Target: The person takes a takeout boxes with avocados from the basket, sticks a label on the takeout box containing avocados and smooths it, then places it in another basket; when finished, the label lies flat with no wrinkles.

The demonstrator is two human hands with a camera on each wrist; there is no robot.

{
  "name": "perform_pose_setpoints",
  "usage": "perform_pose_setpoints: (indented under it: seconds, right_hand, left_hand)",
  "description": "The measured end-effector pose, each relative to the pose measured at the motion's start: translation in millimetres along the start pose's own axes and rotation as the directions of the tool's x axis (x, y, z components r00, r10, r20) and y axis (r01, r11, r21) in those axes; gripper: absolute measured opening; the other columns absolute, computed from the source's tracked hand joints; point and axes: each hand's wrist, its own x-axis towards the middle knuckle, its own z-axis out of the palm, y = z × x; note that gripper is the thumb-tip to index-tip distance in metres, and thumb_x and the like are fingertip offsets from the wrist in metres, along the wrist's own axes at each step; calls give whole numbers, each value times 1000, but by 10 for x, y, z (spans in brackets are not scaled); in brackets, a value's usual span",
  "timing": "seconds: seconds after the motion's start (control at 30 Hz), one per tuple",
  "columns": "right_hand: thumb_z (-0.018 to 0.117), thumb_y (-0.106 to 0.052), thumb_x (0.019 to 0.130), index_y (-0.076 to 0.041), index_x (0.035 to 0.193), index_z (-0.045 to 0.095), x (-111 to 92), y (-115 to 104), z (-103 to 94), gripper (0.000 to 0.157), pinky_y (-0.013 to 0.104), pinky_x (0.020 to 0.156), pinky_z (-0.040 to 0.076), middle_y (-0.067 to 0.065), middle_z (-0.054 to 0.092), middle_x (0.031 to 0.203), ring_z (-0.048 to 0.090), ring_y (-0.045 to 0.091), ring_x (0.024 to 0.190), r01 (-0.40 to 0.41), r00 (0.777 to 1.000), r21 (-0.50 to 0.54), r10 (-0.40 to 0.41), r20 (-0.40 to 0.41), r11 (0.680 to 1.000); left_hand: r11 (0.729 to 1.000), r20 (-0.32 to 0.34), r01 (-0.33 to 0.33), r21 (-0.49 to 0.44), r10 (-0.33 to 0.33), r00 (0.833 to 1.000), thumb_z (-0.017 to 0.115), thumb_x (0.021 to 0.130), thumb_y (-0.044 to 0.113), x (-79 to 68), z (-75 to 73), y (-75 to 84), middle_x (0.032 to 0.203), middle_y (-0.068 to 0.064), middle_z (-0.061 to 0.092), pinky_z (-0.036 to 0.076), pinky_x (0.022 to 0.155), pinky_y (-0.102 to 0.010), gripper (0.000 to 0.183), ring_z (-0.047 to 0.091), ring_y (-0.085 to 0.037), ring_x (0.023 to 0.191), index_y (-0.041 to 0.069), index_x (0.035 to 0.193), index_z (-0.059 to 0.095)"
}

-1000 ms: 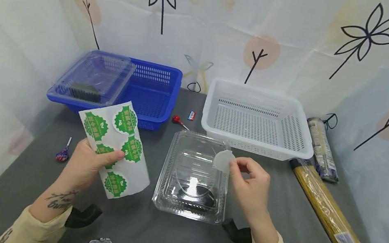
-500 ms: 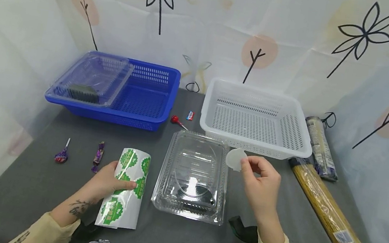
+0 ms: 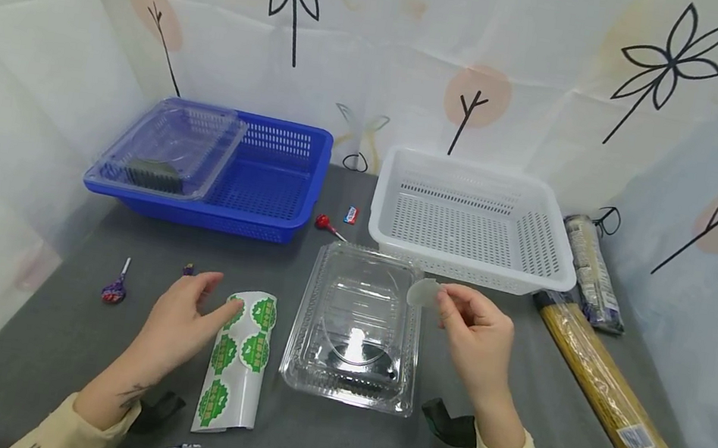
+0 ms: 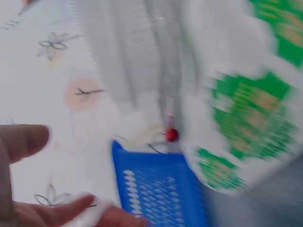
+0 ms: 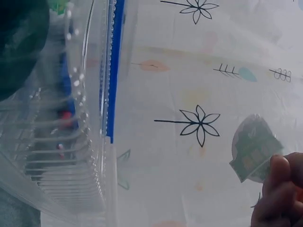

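Note:
My right hand [image 3: 476,340] pinches a round sticker [image 3: 423,293] by its edge, over the right side of a clear plastic clamshell box [image 3: 354,330]. In the right wrist view the sticker [image 5: 255,149] shows a green printed design through its pale back. Fingers spread and holding nothing, my left hand [image 3: 180,321] hovers just left of a folded sheet of green and white stickers [image 3: 236,364] on the table. The left wrist view is blurred; there the sticker sheet [image 4: 251,109] stands to the right of the left fingers.
A blue basket [image 3: 269,223] bears another clear box [image 3: 170,144] at back left. Right of it stands a white basket [image 3: 469,270]. Lollipops [image 3: 113,291] and a small wrapped sweet [image 3: 351,214] lie about. A long yellow pack [image 3: 611,390] and a second pack [image 3: 593,272] lie at right.
My left hand has lowered the sticker sheet to the table left of the box and let go of it. The right hand moved slightly right, then back a little, still pinching the sticker.

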Motion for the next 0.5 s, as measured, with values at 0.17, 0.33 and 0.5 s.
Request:
perform_pose_setpoints:
  seconds: [0.17, 0.33, 0.5]
  right_hand:
    - [62, 11, 72, 8, 83, 63, -38, 174, 45, 11, 15, 52, 47, 11, 63, 70, 57, 4, 59, 35, 997, 138, -44, 62, 990]
    - [64, 9, 72, 1, 89, 65, -43, 266, 79, 19, 19, 52, 47, 13, 64, 78, 57, 6, 63, 38, 983, 170, -67, 169, 985]
    - [58, 12, 75, 0, 100, 61, -31, 354, 97, 28, 23, 51, 46, 12, 63, 83, 58, 13, 70, 64, 916, 206, -140, 377, 976]
  left_hand:
    - [922, -97, -278, -271, 261, 960, 57, 84, 23, 28, 78, 246, 93, -3, 55, 47, 69, -25, 38, 51, -12, 82, 11, 119, 48]
    - [767, -40, -461, -447, 498, 866, 57, 83, 6, 81, 199, 485, 93, -4, 56, 48, 71, -27, 40, 53, -12, 85, 12, 121, 47]
    - [711, 106, -555, -432, 651, 752, 59, 83, 15, 163, 304, 637, 114, -1, 51, 45, 80, -34, 53, 49, -14, 102, 18, 131, 37]
